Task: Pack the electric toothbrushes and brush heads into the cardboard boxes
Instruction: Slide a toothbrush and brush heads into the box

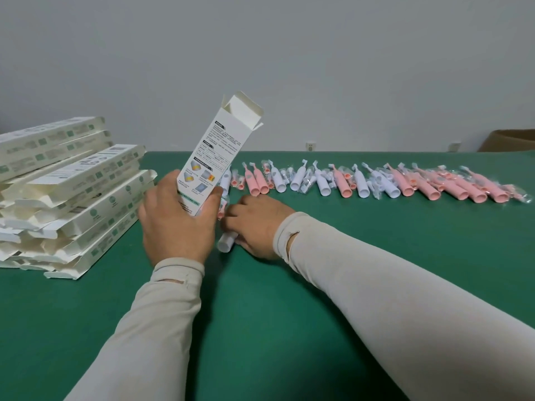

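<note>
Two arms: both in pale grey sleeves, reaching in from six o'clock across the green table point(289, 328) and meeting near centre.
Left hand point(178, 224): raised off the table, thumb and fingers wrapped round the lower end of a white cardboard box point(215, 157); the box stands tilted toward one o'clock, top flaps open.
Right hand point(257, 224): low on the table just right of the left hand, palm down, fingers curled over a white toothbrush point(226, 243); its round base pokes out at the hand's seven o'clock.
Blocked view: the left hand and box cover the right fingertips, so whether they also pinch a small pink piece there, I cannot tell.
Flat boxes point(66, 192): a loose, slumped pile of folded white cartons at nine o'clock, well apart from the hands.
Toothbrush row point(376, 183): pink and white handles mixed with brush heads in clear wrappers, strung from just behind the hands out toward three o'clock, bases facing the person.
Far edge: a grey wall with two sockets at the table line, and a brown carton point(512, 140) at two o'clock.
</note>
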The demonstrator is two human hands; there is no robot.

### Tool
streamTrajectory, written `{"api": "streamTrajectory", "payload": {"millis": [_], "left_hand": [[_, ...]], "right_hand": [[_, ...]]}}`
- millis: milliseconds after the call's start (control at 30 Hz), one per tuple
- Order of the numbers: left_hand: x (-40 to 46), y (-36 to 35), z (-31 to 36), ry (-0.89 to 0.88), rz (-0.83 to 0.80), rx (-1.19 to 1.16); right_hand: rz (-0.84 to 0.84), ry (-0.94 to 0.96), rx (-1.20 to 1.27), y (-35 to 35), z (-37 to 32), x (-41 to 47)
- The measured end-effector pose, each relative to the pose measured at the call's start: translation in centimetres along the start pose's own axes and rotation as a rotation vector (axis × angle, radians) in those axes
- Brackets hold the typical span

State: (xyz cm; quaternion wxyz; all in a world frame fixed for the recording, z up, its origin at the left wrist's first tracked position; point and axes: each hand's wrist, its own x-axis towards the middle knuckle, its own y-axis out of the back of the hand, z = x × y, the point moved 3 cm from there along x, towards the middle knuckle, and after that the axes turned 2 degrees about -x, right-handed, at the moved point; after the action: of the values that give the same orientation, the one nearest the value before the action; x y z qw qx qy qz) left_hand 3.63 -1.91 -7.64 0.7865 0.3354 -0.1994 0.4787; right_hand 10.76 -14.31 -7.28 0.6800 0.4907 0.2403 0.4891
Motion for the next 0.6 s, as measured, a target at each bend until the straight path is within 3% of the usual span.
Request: {"api": "streamTrajectory", "payload": {"millis": [233,467,600], "left_hand": [[-0.7,-0.4,0.9,-0.038,-0.065,-0.023],[-2.4,-2.6,2.2,-0.136,-0.347,-0.005],[-3.0,-3.3,2.2,-0.163,-0.405,0.0]], "right_hand": [[0.006,0.035,0.116,0.7,-1.1,-9.3],[-0.038,-0.154,0.185,0.4,2.4,-19.3],[-0.053,-0.217,0.227,-0.3,3.6,-20.9]]}}
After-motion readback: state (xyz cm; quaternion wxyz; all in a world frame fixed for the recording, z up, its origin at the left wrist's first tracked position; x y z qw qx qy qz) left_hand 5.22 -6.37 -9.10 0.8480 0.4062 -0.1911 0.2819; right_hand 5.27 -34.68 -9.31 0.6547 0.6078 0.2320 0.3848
